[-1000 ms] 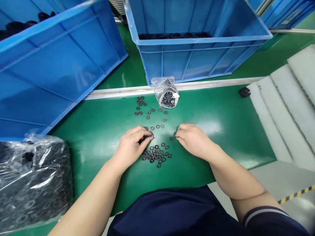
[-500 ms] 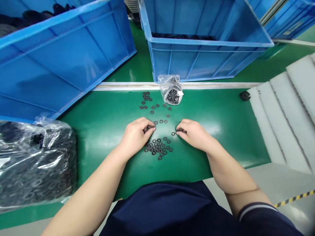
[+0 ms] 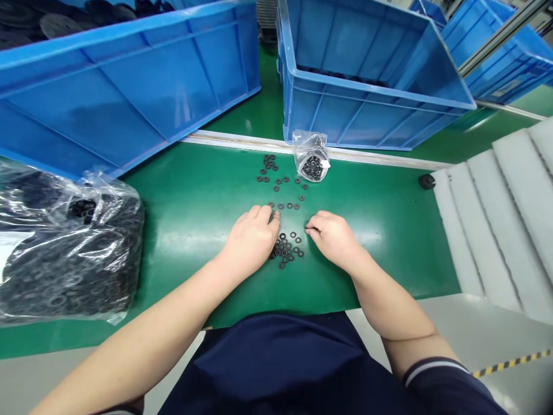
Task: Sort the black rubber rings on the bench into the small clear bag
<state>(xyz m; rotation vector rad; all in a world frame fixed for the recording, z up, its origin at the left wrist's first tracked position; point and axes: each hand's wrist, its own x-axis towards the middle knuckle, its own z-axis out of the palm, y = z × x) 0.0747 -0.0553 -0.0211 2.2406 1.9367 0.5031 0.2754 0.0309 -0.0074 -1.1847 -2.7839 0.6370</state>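
Observation:
My left hand [image 3: 254, 236] is closed, thumb and fingertips together beside a row of black rubber rings [image 3: 289, 206]; whatever is in its fingers is hidden. My right hand [image 3: 334, 235] is pinched, its fingertips pointing left just above the table, and anything between them is too small to make out. Between the hands and nearer my body lies a loose pile of black rings [image 3: 285, 249], partly covered by my left hand. Farther out, more black rings [image 3: 268, 162] lie scattered. A small clear bag of little dark and shiny metal parts [image 3: 313, 167] sits behind them.
A large clear bag of black rings [image 3: 64, 276] stands at the left. Two blue bins [image 3: 129, 92] [image 3: 367, 112] rise at the back, holding dark parts. White foam blocks [image 3: 488, 225] and a small black round part [image 3: 427, 181] are at the right of the green table [image 3: 185, 196].
The view has shifted slightly. My left hand has turned more palm-down and moved toward the pile. The single ring beside my right fingertips no longer shows there.

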